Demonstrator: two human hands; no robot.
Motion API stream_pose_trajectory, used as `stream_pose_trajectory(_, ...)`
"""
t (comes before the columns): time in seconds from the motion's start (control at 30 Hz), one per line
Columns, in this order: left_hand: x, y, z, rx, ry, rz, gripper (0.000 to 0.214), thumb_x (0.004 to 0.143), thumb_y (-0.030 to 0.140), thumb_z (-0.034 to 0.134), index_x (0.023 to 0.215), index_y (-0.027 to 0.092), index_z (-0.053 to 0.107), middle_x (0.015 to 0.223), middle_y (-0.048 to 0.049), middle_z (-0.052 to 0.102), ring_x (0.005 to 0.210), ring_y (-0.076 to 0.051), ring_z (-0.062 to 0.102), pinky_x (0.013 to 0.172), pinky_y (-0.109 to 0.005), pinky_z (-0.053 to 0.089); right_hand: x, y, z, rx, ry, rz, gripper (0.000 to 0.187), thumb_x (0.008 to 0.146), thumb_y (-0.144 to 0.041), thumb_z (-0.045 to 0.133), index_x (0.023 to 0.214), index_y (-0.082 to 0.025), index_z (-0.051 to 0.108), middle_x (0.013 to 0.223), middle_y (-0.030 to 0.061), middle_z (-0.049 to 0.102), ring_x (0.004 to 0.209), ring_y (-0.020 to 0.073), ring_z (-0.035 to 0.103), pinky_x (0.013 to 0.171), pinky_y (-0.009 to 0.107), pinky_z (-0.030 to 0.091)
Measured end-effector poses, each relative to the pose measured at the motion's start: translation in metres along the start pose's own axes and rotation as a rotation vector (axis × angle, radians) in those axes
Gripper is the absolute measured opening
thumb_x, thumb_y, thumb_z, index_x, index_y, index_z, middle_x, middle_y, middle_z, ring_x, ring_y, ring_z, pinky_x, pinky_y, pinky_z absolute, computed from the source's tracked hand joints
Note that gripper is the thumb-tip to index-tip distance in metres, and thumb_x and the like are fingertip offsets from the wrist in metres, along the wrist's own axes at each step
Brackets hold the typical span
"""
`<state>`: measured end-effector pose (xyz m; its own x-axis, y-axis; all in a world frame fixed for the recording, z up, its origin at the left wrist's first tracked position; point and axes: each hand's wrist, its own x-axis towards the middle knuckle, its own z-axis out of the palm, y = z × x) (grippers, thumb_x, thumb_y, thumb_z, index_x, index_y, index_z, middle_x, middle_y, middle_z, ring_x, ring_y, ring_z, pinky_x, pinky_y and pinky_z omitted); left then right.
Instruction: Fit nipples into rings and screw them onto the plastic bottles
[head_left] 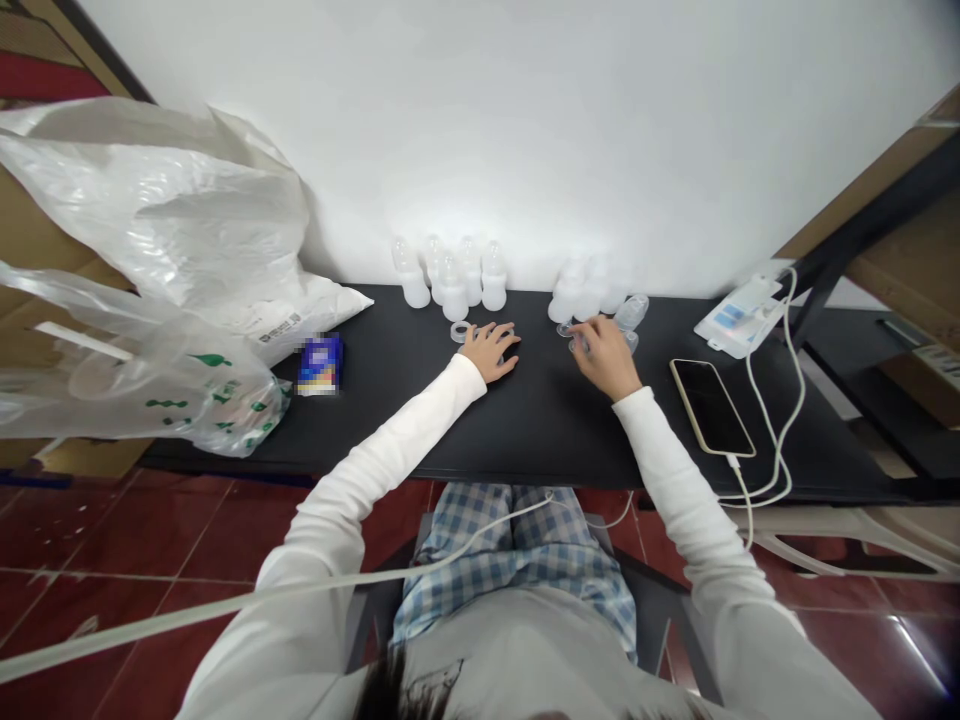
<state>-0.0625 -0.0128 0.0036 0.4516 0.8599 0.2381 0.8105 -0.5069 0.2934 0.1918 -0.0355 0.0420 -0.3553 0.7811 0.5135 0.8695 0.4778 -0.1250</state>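
Note:
My left hand (490, 349) lies flat on the black table (540, 420), fingers stretched out, just right of a small clear ring (460, 332). Behind it stands a cluster of several white translucent bottles (454, 275) against the wall. My right hand (604, 355) is curled around a small clear plastic piece (576, 340). It rests in front of a second group of white bottles (581, 292), one of which lies tipped (631, 312).
A phone (711, 405) lies at the right, its white cable hanging over the table's front edge. A white power strip (742, 315) sits at the far right. Large plastic bags (150, 300) and a blue packet (320, 364) fill the left.

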Motion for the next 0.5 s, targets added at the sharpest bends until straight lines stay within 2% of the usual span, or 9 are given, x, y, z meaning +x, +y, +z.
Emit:
stream_pose_trajectory(0.17, -0.014, -0.012, -0.005, 0.014, 0.045, 0.018, 0.039, 0.088, 0.037, 0.06, 0.124, 0.025, 0.067, 0.15, -0.0095, 0.054, 0.144, -0.04, 0.04, 0.118, -0.066, 0.02, 0.059, -0.037, 0.036, 0.16, -0.08, -0.142, 0.038, 0.097, -0.022, 0.038, 0.126, -0.019, 0.062, 0.124, 0.0155, 0.059, 0.11, 0.0287, 0.057, 0.1, 0.046, 0.047)
stream_pose_trajectory(0.27, -0.016, -0.013, -0.008, 0.019, 0.051, 0.025, 0.036, 0.087, 0.041, 0.061, 0.119, 0.025, 0.069, 0.149, -0.0094, 0.054, 0.146, -0.039, 0.037, 0.119, -0.064, 0.018, 0.094, -0.053, 0.064, 0.174, -0.126, -0.085, 0.042, 0.096, -0.025, 0.044, 0.136, -0.017, 0.055, 0.143, 0.0175, 0.048, 0.123, 0.0325, 0.051, 0.106, 0.05, 0.043)
stream_pose_trajectory(0.37, -0.014, -0.013, -0.01, 0.021, 0.088, 0.027, 0.031, 0.089, 0.041, 0.059, 0.111, 0.024, 0.071, 0.146, -0.01, 0.057, 0.148, -0.038, 0.036, 0.121, -0.062, 0.016, 0.114, -0.06, 0.085, 0.181, -0.147, -0.001, 0.045, 0.096, -0.031, 0.049, 0.139, -0.017, 0.051, 0.153, 0.0189, 0.038, 0.127, 0.0358, 0.048, 0.104, 0.053, 0.043)
stream_pose_trajectory(0.43, -0.012, -0.012, -0.011, 0.005, 0.137, 0.022, 0.025, 0.09, 0.038, 0.057, 0.102, 0.023, 0.072, 0.138, -0.01, 0.062, 0.145, -0.036, 0.04, 0.12, -0.059, 0.018, 0.119, -0.063, 0.093, 0.181, -0.156, 0.043, 0.043, 0.096, -0.033, 0.051, 0.134, -0.015, 0.051, 0.151, 0.0205, 0.038, 0.126, 0.0358, 0.048, 0.104, 0.051, 0.044)
stream_pose_trajectory(0.5, -0.009, -0.011, -0.013, -0.021, 0.186, 0.001, 0.02, 0.09, 0.033, 0.054, 0.093, 0.022, 0.071, 0.123, -0.0103, 0.068, 0.135, -0.034, 0.051, 0.117, -0.056, 0.024, 0.121, -0.064, 0.098, 0.181, -0.164, 0.103, 0.04, 0.097, -0.035, 0.05, 0.13, -0.012, 0.051, 0.143, 0.0217, 0.044, 0.122, 0.0343, 0.051, 0.104, 0.05, 0.044)
